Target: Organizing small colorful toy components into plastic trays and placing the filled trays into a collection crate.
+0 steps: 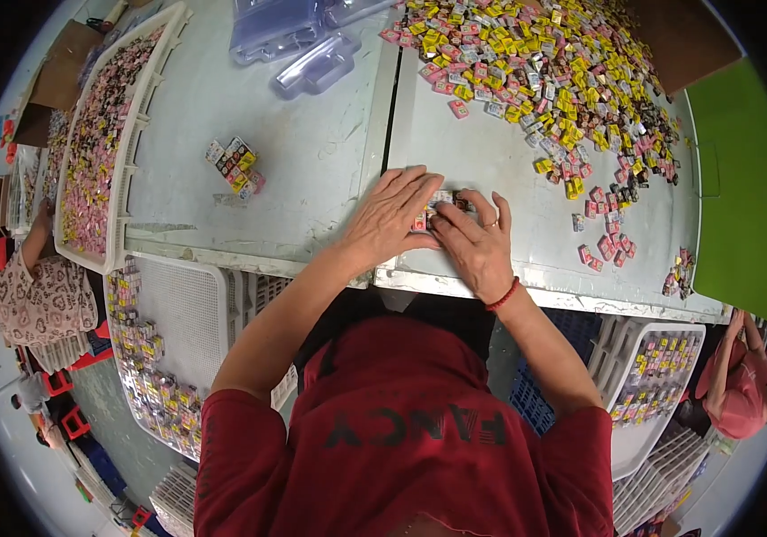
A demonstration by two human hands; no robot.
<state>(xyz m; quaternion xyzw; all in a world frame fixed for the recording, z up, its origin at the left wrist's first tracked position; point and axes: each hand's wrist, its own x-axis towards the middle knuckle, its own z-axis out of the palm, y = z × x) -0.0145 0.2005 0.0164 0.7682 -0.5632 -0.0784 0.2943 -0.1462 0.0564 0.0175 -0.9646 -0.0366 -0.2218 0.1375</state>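
Near the front edge of the white table, my two hands meet around a small cluster of tiny printed boxes (441, 199). My left hand (392, 215) lies along the cluster's left side, fingers together and pressed against it. From the right, my right hand (480, 240), with a red bracelet at the wrist, curls its fingers onto the same boxes. Fingers hide part of the cluster. Left of my hands, a grouped block of similar boxes (236, 166) rests on the tabletop. A large heap of loose pink, yellow, white and dark boxes (544, 72) spreads across the far right.
A white crate (124, 148) full of tiny pieces stands at left. Clear plastic trays (316, 67) lie at the back. Below the table edge are a left tray (188, 300) and a right tray (670, 430) with grouped boxes. Other people (43, 291) sit at both sides.
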